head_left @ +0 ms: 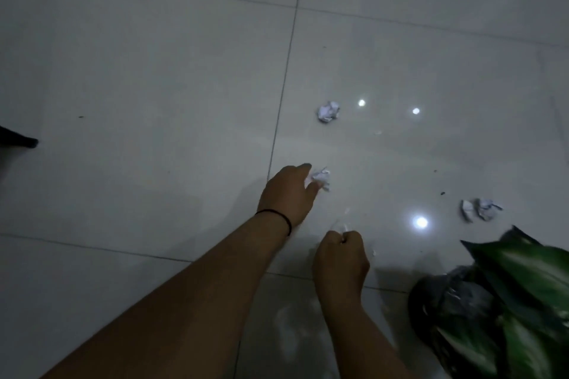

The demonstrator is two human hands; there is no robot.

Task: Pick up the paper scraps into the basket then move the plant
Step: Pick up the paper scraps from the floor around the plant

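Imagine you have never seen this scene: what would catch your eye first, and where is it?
Two bare arms reach from the bottom: the left hand closes on a paper ball at centre, and the right hand is a fist just below it. More scraps lie on the tiles, one further off and two at right. Green leaves fill the bottom right corner.

1. I have one view only — head-worn, wide-angle, aimed steeply down at the tiled floor (pixel 154 70).
2. It sits close above both forearms — the plant (pixel 523 286) fills its lower-right corner.
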